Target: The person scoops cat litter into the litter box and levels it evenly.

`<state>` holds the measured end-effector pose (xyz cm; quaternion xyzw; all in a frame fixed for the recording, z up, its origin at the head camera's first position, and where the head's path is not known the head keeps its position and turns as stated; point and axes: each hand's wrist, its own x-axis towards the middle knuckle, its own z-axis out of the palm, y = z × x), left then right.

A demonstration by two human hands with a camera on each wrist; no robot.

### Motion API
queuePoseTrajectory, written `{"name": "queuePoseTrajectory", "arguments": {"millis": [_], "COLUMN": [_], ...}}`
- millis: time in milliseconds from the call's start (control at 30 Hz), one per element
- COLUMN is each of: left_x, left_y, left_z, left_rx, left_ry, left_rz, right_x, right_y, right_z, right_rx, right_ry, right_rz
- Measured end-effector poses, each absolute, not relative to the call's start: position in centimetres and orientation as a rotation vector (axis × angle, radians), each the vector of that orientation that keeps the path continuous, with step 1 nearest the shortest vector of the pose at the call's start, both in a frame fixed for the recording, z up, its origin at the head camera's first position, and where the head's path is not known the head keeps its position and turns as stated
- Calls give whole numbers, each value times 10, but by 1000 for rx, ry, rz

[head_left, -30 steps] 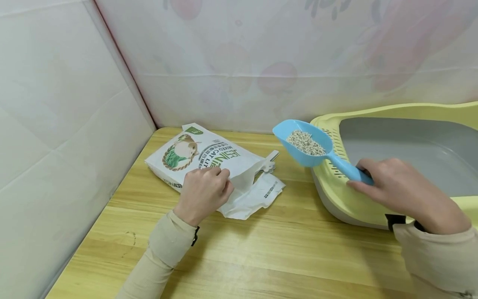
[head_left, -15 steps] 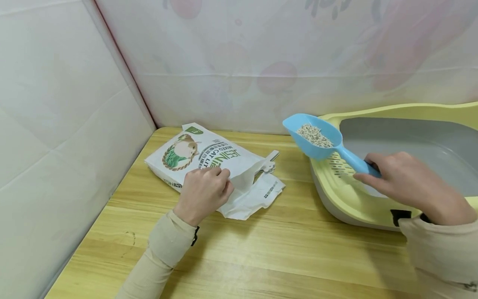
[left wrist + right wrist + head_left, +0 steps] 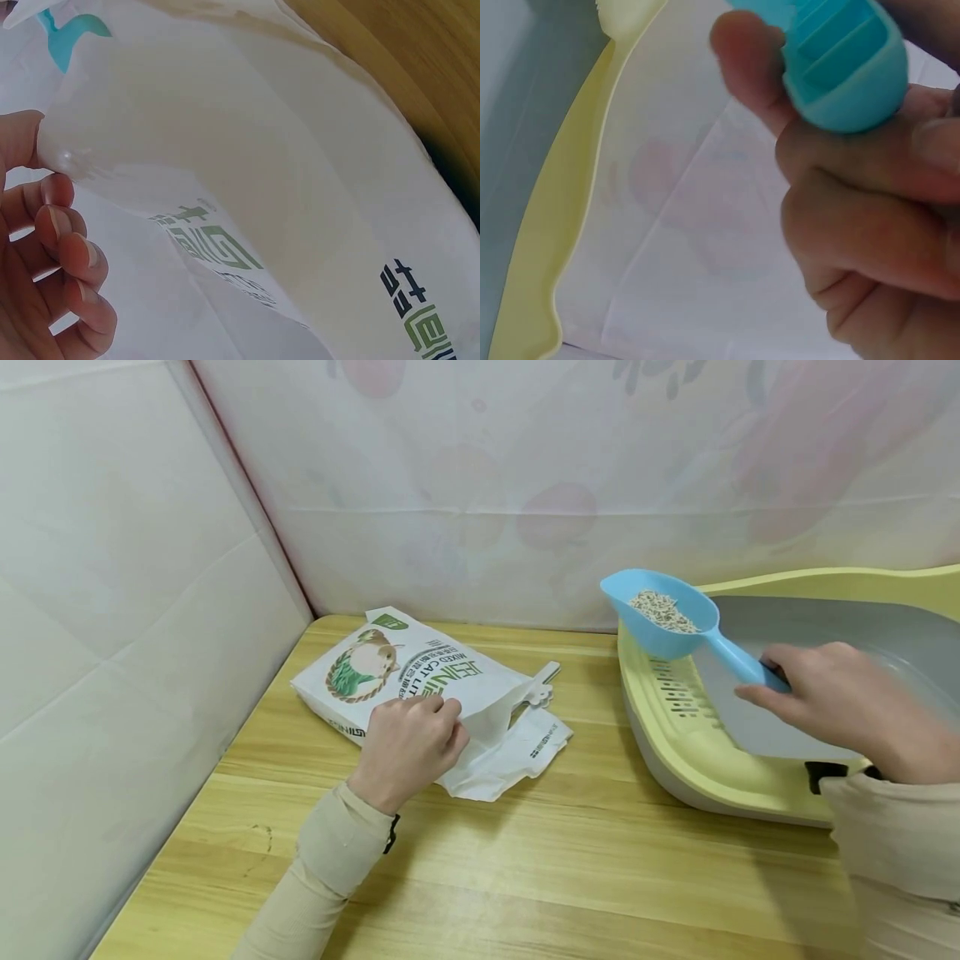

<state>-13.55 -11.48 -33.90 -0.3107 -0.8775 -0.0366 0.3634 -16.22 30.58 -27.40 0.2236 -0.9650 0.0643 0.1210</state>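
A white cat litter bag lies on its side, its torn mouth facing right. My left hand pinches the edge of that mouth between thumb and forefinger, as the left wrist view shows, with the other fingers loosely curled. In my right hand I grip the handle of a blue scoop. Its bowl carries pale litter pellets and hangs level over the left rim of a yellow and grey litter box. From the right wrist view, fingers wrap the hollow, ribbed handle end.
The wooden table carries everything. A white clip-like piece sits at the bag's mouth. A black latch marks the box's front. Fabric walls stand behind and at the left.
My right hand has carried the filled scoop right and slightly up, from beside the litter box's left end to over its rim. The left hand and bag have stayed put.
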Motion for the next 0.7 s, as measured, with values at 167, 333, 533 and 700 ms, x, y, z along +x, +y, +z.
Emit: {"name": "queuePoseTrajectory", "arguments": {"millis": [167, 333, 533, 700], "left_x": [-136, -135, -135, -135], "left_y": [-115, -115, -115, -115], "left_z": [-339, -340, -340, -340], "left_rx": [-800, -792, -791, -796], "left_ry": [-2255, -2259, -2259, -2258], "left_rz": [-98, -99, -95, -94], "right_x": [-166, -171, -176, -180], "right_y": [312, 319, 329, 338], "right_z": [-269, -267, -264, -259], "right_rx": [592, 572, 537, 486], "right_ry": [-2886, -2913, -2934, -2964], "right_rz": [157, 148, 114, 71]}}
